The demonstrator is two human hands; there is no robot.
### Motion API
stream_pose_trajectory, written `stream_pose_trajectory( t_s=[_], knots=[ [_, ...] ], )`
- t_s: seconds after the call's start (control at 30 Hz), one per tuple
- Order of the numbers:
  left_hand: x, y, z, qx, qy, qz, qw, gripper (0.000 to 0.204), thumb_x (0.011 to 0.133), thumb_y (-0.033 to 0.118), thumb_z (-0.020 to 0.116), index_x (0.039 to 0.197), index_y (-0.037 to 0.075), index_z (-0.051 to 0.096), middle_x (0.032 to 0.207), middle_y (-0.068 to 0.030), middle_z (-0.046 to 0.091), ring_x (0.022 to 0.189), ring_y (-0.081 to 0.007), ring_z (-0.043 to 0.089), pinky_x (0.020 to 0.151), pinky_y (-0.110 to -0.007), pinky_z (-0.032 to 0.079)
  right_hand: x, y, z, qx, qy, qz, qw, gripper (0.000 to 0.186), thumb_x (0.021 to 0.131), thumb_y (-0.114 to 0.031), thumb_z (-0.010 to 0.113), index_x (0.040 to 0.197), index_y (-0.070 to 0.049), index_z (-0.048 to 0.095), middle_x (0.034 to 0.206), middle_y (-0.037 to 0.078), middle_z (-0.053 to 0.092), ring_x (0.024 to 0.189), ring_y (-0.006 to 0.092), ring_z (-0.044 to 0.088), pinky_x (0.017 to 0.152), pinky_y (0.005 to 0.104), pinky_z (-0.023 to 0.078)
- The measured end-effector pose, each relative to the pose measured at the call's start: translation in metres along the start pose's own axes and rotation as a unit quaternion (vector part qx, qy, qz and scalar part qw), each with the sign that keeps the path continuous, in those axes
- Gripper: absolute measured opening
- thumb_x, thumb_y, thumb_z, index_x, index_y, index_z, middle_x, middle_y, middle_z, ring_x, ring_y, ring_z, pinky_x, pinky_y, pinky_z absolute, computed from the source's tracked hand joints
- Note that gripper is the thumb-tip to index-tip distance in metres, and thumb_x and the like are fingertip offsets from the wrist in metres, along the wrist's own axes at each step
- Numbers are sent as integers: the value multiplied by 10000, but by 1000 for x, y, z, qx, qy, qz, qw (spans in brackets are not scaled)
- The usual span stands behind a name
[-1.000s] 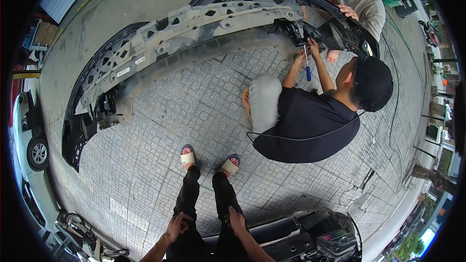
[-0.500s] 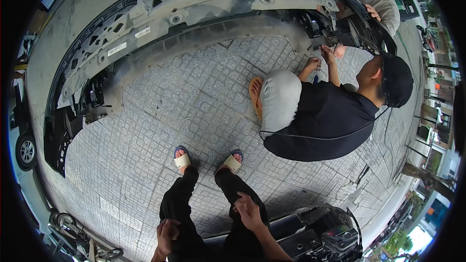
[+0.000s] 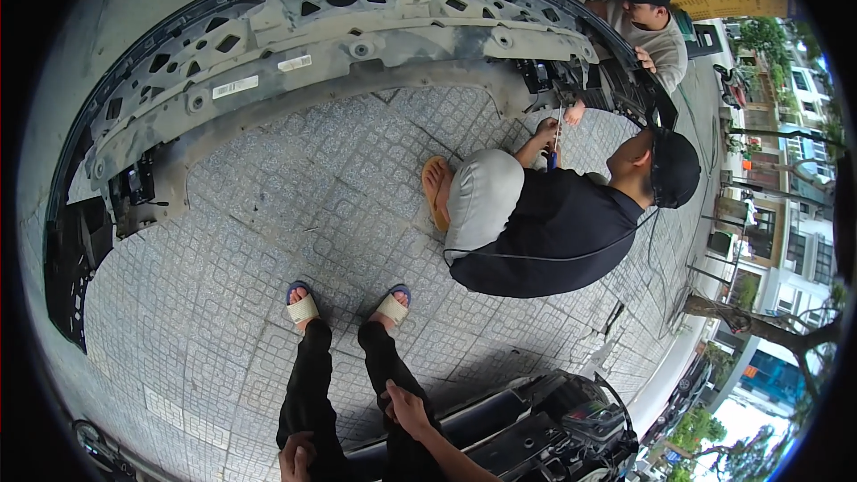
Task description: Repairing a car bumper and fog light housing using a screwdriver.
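Note:
My left hand (image 3: 296, 457) rests by my left thigh, its fingers curled in and nothing visible in it. Above my right thigh is my right hand (image 3: 407, 409), loosely bent with fingers somewhat apart and no object in it. Both hands are nearest to my black trousers (image 3: 308, 384). Ahead of me a large car bumper (image 3: 295, 45), with its pale, dusty inner side facing me, arches over the paving. A crouching person in black (image 3: 553, 223) works at its right end, with a long thin tool with a blue handle (image 3: 552, 159) at their hands.
A second person (image 3: 665, 40) at the far right has a hand on the bumper's edge. Behind my legs lies a dark car part with a lamp (image 3: 580, 415). Grey paving (image 3: 295, 205) spreads between my sandals and the bumper. A tree trunk (image 3: 732, 311) stands at right.
The whole view has shifted, so the bumper and crouching person appear farther left. The crouching person's hands and blue-handled tool have changed position slightly. My hands stay near my thighs.

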State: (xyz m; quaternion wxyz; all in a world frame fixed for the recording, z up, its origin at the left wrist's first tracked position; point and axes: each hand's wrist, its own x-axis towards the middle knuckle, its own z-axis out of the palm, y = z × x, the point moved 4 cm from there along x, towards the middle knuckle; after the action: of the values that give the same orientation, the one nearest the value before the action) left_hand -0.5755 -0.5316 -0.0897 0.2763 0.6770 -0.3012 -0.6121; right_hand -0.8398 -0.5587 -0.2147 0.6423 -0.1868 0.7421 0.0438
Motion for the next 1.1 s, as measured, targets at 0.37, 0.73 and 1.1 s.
stream_pose_trajectory(
  t_s=[0.37,0.73,1.1],
  knots=[
    [-106,-96,4,86,-117,-259,955,404,1051,298,343,1262,33,564,969,-70,644,823,-189,571,784,-332,473,-38,40,70,-85,-129,11,988,551,998,-542,354,931,-56,605,611,44,584,570,191,610,603,323,476],
    [108,-48,-43,-164,106,-178,965,476,998,475,422,1108,63,635,839,-38,588,658,-66,486,592,-220,402,42,-119,18,-23,-41,-177,983,360,1016,-338,476,1013,2,592,657,52,601,573,105,571,531,286,447],
    [439,-8,29,-184,-30,132,974,206,982,171,477,1049,13,591,724,-19,533,636,-83,462,575,-237,358,233,-334,5,-144,127,-562,804,258,868,-102,629,1066,46,557,760,210,640,708,375,659,638,443,522]
  ],
)
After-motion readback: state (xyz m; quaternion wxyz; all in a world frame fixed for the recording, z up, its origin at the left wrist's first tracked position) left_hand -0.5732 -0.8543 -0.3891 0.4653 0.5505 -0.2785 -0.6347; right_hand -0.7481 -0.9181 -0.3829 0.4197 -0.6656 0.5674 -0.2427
